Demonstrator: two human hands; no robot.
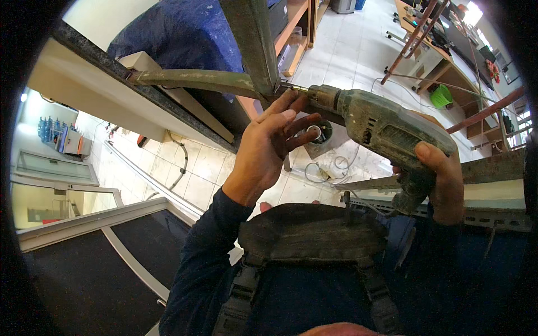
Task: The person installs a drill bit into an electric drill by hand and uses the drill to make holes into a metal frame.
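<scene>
My right hand is wrapped round the handle of a worn, dusty power drill, its thumb along the rear of the body. The drill lies nearly level, and its chuck points left at a metal post. A thin brass-coloured bit or fastener shows between chuck and post. My left hand is raised beside it, thumb and forefinger drawn together just under that tip, the other fingers loosely curled. Whatever those two fingertips pinch is too small to make out. A curved crossbar meets the post there.
A dark metal rail runs diagonally at the left. Blue sheeting covers something behind it. Below the drill, a container and loose cable lie on the tiled floor. Reddish poles and a desk stand at right.
</scene>
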